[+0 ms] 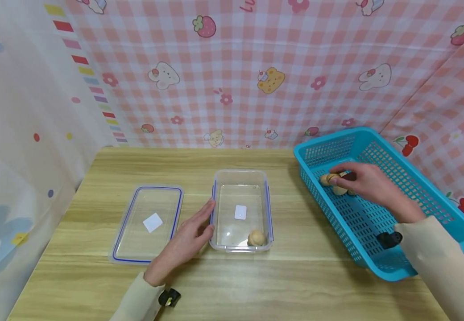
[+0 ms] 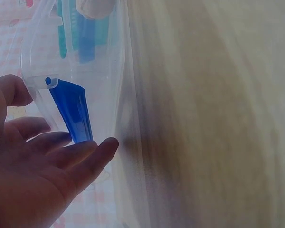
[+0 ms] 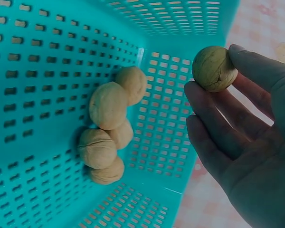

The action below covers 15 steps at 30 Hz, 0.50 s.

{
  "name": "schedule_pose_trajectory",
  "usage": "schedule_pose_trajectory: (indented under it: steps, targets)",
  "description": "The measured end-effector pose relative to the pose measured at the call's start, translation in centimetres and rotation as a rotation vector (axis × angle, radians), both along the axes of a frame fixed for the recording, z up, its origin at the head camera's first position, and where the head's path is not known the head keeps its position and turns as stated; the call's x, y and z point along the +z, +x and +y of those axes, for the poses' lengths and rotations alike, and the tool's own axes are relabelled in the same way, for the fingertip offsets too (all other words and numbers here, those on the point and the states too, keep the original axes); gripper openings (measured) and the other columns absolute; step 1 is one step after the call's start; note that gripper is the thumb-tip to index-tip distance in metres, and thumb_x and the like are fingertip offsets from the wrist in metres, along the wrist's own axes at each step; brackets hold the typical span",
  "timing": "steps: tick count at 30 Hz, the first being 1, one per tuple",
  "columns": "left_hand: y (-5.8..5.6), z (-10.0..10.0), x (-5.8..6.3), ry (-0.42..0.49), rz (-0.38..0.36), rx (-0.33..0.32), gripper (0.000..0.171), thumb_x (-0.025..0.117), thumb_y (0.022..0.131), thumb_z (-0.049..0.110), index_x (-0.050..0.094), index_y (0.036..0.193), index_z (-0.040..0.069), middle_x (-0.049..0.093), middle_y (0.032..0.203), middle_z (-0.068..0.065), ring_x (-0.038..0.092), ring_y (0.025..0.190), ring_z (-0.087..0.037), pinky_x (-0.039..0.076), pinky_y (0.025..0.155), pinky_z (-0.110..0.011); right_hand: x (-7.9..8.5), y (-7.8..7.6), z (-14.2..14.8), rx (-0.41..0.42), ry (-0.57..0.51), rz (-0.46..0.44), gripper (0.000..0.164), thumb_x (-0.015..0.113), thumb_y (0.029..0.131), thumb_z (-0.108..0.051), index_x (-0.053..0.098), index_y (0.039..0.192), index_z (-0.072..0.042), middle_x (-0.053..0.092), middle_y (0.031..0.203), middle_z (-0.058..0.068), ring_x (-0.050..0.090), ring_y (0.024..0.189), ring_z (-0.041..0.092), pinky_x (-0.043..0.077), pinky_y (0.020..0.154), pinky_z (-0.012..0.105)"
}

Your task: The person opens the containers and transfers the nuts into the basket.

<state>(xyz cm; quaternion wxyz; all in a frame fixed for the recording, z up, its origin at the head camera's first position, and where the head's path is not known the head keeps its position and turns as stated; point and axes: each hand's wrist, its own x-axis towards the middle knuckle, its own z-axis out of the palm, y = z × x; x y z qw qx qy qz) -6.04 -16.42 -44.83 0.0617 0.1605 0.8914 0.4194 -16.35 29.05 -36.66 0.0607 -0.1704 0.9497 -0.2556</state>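
My right hand [image 1: 366, 185] pinches a walnut [image 3: 214, 69] between thumb and fingertips, raised over the blue basket [image 1: 332, 218]. Beneath it in the basket, several more walnuts [image 3: 108, 105] lie in a cluster. My left hand [image 1: 185, 240] rests with extended fingers against the left side of the clear plastic box [image 1: 240, 196], close to its blue side latch [image 2: 73, 109]. One walnut [image 1: 256, 238] sits inside the box at its near right corner. A small white label [image 1: 240, 212] shows on the box bottom.
Left of the box lies its clear lid [image 1: 135, 240] with a blue seal and a white square label [image 1: 152, 222]. All of it stands on a wooden table [image 1: 232, 285], backed by a pink checked cloth [image 1: 232, 58]. The basket's long wall rises between the box and the walnuts.
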Motion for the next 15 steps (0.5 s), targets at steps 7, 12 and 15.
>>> schedule_pose_trajectory:
  steps: [7,12,15]
  targets:
    - [-0.1,0.0,-0.2,0.008,0.001,-0.003,0.061,0.058,0.105,0.012,0.031,0.160,0.004,0.026,0.168,-0.007,0.029,0.153,-0.027,0.027,0.123,-0.046,-1.3,-0.6,0.0,0.019,-0.005,-0.041,0.031,0.067,0.102,-0.022,0.072,0.127,-0.003,0.071,0.121,0.020,0.073,0.103,0.034,0.062,0.080,0.047]
    - [0.0,0.0,-0.2,-0.002,0.011,0.004,0.061,0.058,0.105,0.012,0.032,0.159,0.004,0.027,0.168,-0.008,0.030,0.152,-0.027,0.028,0.123,-0.046,-2.2,-0.8,0.1,0.037,-0.010,-0.078,0.033,0.067,0.103,-0.022,0.071,0.128,-0.001,0.072,0.122,0.020,0.073,0.105,0.035,0.062,0.082,0.050]
    - [0.0,0.0,-0.1,-0.006,0.012,0.008,0.061,0.058,0.104,0.012,0.033,0.159,0.004,0.027,0.168,-0.007,0.030,0.152,-0.027,0.028,0.123,-0.045,-2.7,-0.9,0.1,0.045,-0.005,-0.093,0.034,0.067,0.103,-0.022,0.071,0.129,-0.001,0.071,0.124,0.021,0.072,0.106,0.036,0.061,0.084,0.053]
